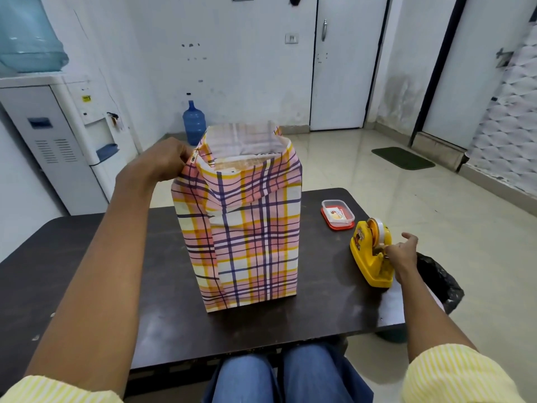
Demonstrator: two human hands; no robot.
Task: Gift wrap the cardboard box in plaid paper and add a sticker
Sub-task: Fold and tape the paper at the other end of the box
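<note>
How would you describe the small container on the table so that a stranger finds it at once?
Find the dark table, where a tall box in plaid paper stands in the middle. Right of the box, beyond the yellow tape dispenser, lies a small flat container. It alone is clear plastic with a red base.

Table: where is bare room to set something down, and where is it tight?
Bare: the wide table stretch left of the wrapped box, under the left arm; the strip between box and near edge; a lane between box and tape dispenser. Crowded: the right edge, with clear container, dispenser and right hand pinching at it.
</note>
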